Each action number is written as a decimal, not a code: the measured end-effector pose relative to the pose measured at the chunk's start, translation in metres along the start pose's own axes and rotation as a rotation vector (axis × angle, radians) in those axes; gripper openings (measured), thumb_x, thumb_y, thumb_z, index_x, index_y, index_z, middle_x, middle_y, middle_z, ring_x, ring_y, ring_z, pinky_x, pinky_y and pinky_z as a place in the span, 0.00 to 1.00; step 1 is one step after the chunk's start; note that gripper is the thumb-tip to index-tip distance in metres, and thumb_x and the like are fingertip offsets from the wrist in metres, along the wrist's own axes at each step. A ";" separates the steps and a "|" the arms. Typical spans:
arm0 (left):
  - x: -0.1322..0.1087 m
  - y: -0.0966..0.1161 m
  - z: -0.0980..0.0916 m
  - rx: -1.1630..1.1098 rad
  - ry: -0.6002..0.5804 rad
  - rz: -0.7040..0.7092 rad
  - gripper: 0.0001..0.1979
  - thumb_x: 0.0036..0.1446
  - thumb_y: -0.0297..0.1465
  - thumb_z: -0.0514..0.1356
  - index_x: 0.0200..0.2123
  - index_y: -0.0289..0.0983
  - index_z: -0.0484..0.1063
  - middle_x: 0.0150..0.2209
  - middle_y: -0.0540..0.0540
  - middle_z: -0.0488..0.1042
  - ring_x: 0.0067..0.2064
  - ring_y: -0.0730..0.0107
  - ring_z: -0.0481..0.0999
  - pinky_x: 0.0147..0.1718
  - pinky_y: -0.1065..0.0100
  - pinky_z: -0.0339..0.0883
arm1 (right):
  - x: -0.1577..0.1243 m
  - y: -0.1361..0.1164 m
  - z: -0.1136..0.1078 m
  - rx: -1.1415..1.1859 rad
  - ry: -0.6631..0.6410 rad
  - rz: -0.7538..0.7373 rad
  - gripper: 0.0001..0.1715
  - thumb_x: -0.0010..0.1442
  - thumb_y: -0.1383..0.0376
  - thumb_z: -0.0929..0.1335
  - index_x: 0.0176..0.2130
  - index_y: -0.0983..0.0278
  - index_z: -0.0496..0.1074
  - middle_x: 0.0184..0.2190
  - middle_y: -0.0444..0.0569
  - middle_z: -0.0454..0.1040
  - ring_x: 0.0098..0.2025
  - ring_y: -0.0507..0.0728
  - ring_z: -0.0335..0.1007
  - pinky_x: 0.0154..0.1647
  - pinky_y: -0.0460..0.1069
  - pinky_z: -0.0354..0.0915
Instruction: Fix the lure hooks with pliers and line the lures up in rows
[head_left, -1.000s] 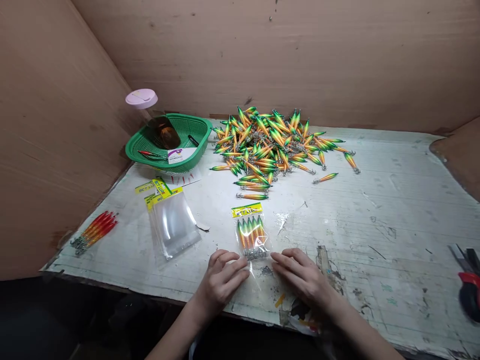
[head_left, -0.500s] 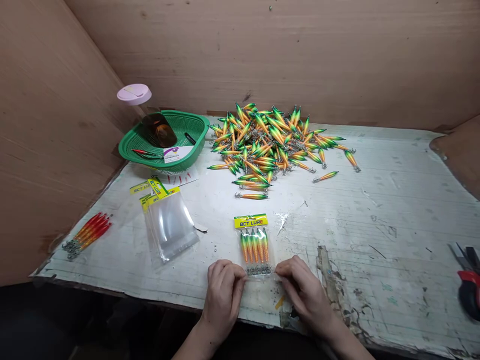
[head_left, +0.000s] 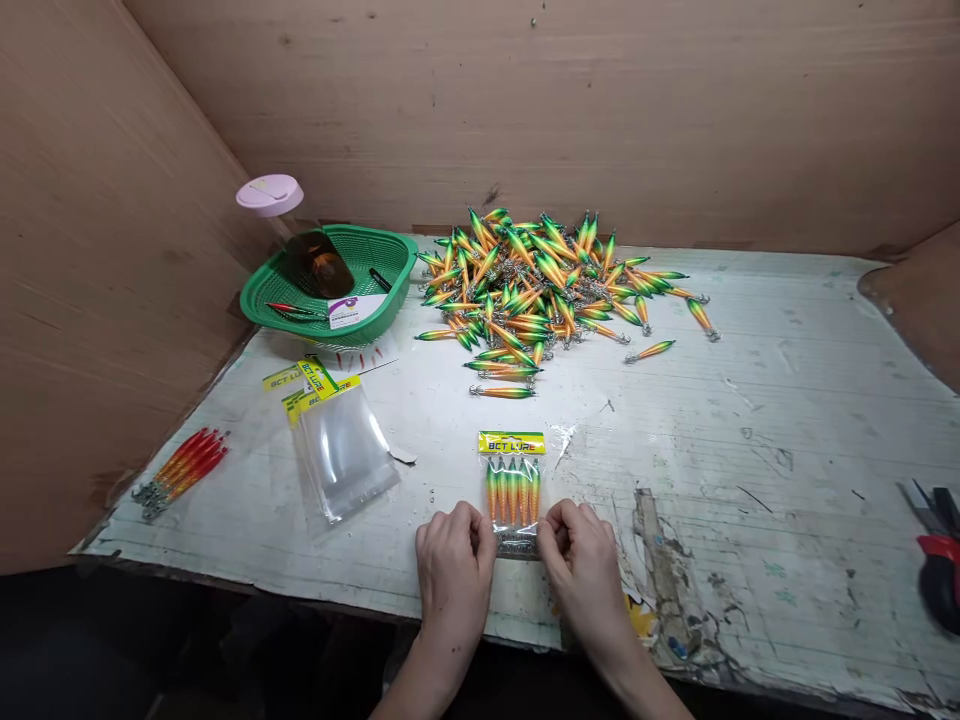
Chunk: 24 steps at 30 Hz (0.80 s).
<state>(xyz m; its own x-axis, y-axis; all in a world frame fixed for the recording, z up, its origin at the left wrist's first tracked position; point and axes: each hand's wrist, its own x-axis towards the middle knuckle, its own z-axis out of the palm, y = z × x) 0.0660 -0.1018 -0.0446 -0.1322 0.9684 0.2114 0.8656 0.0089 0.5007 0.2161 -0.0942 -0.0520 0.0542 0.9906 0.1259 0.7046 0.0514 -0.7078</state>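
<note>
A clear packet with a yellow header (head_left: 513, 487) lies flat near the table's front edge, holding several orange-and-green lures side by side. My left hand (head_left: 453, 572) pinches the packet's near left corner. My right hand (head_left: 582, 572) pinches its near right corner. Both hands have curled fingers pressed on the packet's bottom edge. A big pile of loose orange-and-green lures (head_left: 536, 288) lies at the back of the table.
A stack of empty clear packets (head_left: 337, 445) lies to the left. Red lures (head_left: 183, 470) lie at the far left edge. A green basket (head_left: 334, 285) with a bottle sits back left. Red-handled pliers (head_left: 937, 560) rest at the right edge. Wooden walls enclose the table.
My hands have drawn closer together and curled onto the packet's bottom corners. The packet has turned straight, with its header pointing away from me.
</note>
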 end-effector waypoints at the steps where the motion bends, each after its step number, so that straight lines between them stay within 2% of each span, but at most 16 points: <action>1: 0.003 0.000 -0.001 0.001 -0.034 -0.026 0.13 0.61 0.25 0.54 0.23 0.41 0.61 0.20 0.53 0.66 0.24 0.67 0.69 0.29 0.66 0.58 | 0.001 0.000 0.001 0.001 0.001 0.015 0.15 0.63 0.64 0.63 0.25 0.59 0.59 0.21 0.42 0.64 0.26 0.56 0.60 0.32 0.51 0.54; 3: 0.009 -0.001 -0.005 -0.046 -0.103 -0.081 0.12 0.59 0.25 0.54 0.23 0.41 0.61 0.23 0.51 0.67 0.26 0.66 0.70 0.29 0.66 0.60 | 0.003 0.002 0.000 0.018 0.001 0.042 0.14 0.62 0.63 0.63 0.25 0.58 0.57 0.22 0.42 0.63 0.27 0.57 0.60 0.32 0.51 0.54; 6: 0.019 -0.001 -0.013 -0.176 -0.156 -0.190 0.09 0.60 0.29 0.51 0.29 0.40 0.67 0.33 0.45 0.69 0.32 0.63 0.74 0.31 0.64 0.66 | 0.008 0.008 -0.006 0.080 0.007 0.092 0.09 0.61 0.61 0.64 0.30 0.58 0.62 0.27 0.46 0.67 0.31 0.59 0.63 0.33 0.52 0.58; 8: 0.026 0.002 -0.018 -0.203 -0.183 -0.254 0.08 0.59 0.36 0.54 0.32 0.39 0.68 0.35 0.43 0.70 0.37 0.57 0.74 0.36 0.59 0.68 | 0.011 0.012 -0.010 0.142 -0.002 0.118 0.09 0.62 0.58 0.65 0.32 0.59 0.66 0.30 0.48 0.68 0.34 0.61 0.64 0.36 0.54 0.60; 11: 0.034 0.008 -0.019 -0.229 -0.231 -0.272 0.12 0.50 0.42 0.63 0.27 0.40 0.67 0.32 0.43 0.71 0.40 0.51 0.71 0.40 0.54 0.66 | 0.012 0.014 -0.013 0.260 -0.020 0.146 0.13 0.59 0.54 0.69 0.29 0.58 0.71 0.30 0.50 0.69 0.37 0.63 0.63 0.40 0.56 0.61; 14: 0.037 0.013 -0.013 -0.524 -0.306 -0.344 0.15 0.49 0.44 0.63 0.24 0.41 0.63 0.26 0.49 0.67 0.33 0.60 0.68 0.35 0.61 0.64 | 0.008 0.016 -0.016 0.424 -0.015 0.206 0.15 0.55 0.51 0.72 0.30 0.59 0.72 0.32 0.50 0.71 0.39 0.62 0.65 0.43 0.57 0.63; 18: 0.039 0.027 0.004 -0.931 -0.375 -0.457 0.25 0.45 0.52 0.68 0.24 0.40 0.61 0.23 0.54 0.61 0.27 0.71 0.62 0.28 0.70 0.59 | 0.002 0.029 -0.030 0.737 -0.059 0.318 0.23 0.56 0.47 0.72 0.43 0.60 0.72 0.36 0.50 0.77 0.38 0.60 0.73 0.41 0.54 0.69; 21: 0.041 0.052 0.017 -1.031 -0.437 -0.464 0.28 0.42 0.53 0.71 0.23 0.39 0.61 0.23 0.55 0.61 0.28 0.72 0.61 0.29 0.72 0.58 | 0.000 0.042 -0.046 0.951 -0.071 0.384 0.26 0.57 0.45 0.72 0.44 0.62 0.73 0.36 0.51 0.79 0.39 0.60 0.76 0.42 0.53 0.71; 24: 0.044 0.085 0.025 -1.075 -0.502 -0.465 0.28 0.41 0.53 0.72 0.24 0.39 0.62 0.24 0.55 0.62 0.29 0.72 0.62 0.30 0.72 0.58 | -0.001 0.055 -0.061 1.065 0.000 0.433 0.24 0.57 0.46 0.72 0.41 0.62 0.75 0.36 0.51 0.79 0.40 0.59 0.76 0.45 0.52 0.70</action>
<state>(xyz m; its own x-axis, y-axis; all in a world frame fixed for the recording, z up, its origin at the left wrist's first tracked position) 0.1462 -0.0521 -0.0139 0.0834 0.9181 -0.3875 -0.0703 0.3933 0.9167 0.2979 -0.1001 -0.0489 0.1461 0.9512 -0.2716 -0.3286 -0.2123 -0.9203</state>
